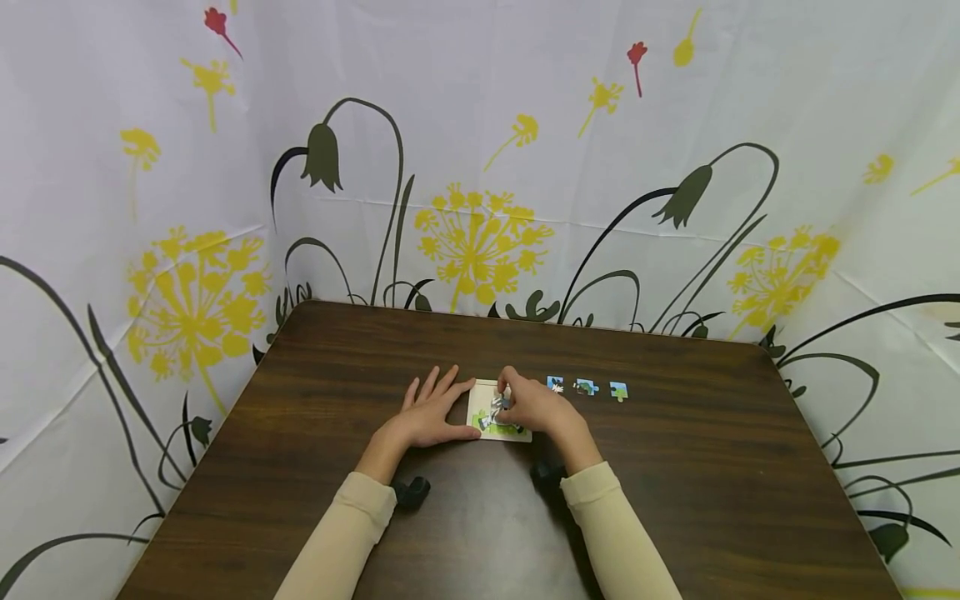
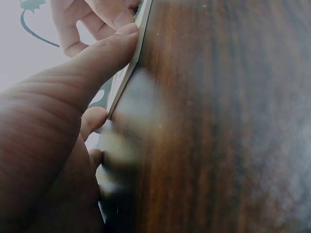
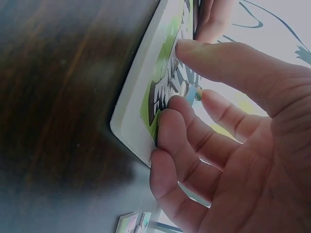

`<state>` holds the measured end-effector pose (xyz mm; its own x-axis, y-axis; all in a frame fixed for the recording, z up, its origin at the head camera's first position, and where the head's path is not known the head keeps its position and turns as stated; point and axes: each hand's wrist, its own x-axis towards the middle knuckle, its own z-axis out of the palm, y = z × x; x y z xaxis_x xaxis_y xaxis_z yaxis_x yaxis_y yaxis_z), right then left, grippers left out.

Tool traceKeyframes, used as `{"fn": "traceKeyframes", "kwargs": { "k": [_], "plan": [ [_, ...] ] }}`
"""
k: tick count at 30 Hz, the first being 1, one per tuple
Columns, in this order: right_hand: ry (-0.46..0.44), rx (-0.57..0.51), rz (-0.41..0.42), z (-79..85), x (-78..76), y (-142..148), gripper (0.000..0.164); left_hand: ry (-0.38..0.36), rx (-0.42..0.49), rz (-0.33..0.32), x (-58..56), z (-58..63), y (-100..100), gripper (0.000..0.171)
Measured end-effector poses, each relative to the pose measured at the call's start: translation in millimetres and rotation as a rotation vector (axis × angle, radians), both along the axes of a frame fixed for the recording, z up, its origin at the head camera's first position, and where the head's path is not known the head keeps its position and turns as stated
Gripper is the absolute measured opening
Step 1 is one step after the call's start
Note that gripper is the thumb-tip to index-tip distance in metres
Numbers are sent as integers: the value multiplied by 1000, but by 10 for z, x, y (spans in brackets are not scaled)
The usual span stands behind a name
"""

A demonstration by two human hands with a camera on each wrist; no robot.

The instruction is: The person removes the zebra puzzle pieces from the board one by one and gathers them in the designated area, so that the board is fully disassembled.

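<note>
A small framed jigsaw puzzle with a zebra picture lies on the table, partly covered by the hands. My left hand has its fingers spread and touches the board's left side, the index finger near the upper corner and the thumb at the lower one. Above the picture, my right hand bends over with thumb and index finger pinching a puzzle piece, mostly hidden by the fingers. Its other fingertips rest at the board's right side.
Three loose puzzle pieces lie in a row right of the board: one close to the right hand, a middle one and a far one. The dark wooden table ends at a flower-printed curtain.
</note>
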<state>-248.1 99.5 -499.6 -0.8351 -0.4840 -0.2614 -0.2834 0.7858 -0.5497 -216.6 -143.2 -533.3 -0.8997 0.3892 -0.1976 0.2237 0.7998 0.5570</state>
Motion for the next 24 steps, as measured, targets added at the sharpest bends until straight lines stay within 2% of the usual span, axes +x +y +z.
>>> {"fn": "traceKeyframes", "kwargs": {
  "k": [3,8,14,19,24],
  "plan": [
    [0,-4,-8,4,17,-1,38,-7,-1,0,6,16,2,97],
    [17,13,-11,30,58,-15,39,-9,30,3,-36,-94,-15,100],
    [116,54,20,43,93,-67,37,9,40,8,-62,-172,-33,99],
    [203,82,50,39,112,-104,27,8,49,7,-69,-186,-44,101],
    [248,92,66,27,120,-123,26,0,32,9,-70,-197,-42,101]
  ]
}}
